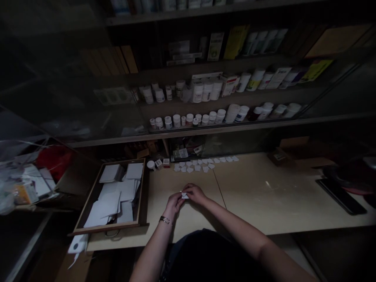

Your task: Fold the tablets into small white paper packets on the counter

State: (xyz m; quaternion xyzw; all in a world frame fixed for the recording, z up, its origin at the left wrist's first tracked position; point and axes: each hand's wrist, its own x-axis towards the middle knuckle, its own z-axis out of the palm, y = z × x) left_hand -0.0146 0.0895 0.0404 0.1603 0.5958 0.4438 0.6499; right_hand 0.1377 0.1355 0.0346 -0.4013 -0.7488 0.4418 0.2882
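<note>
My left hand (174,203) and my right hand (194,194) meet above the pale wooden counter (264,196), close to its front edge. Between their fingertips they pinch a small piece of folded white paper (184,195), which is mostly hidden by my fingers. A metal wristwatch or bracelet (165,220) circles my left wrist. Farther back lie several small folded white papers (194,165) in loose rows. To the left, an open wooden drawer (143,196) holds stacked white paper sheets (113,199).
A glass-fronted cabinet (205,117) holds rows of white medicine bottles and boxes behind the counter. A small white jar (150,165) and small boxes stand at the counter's back. A flat black object (340,196) lies at right; a plastic bag (17,184) sits at far left.
</note>
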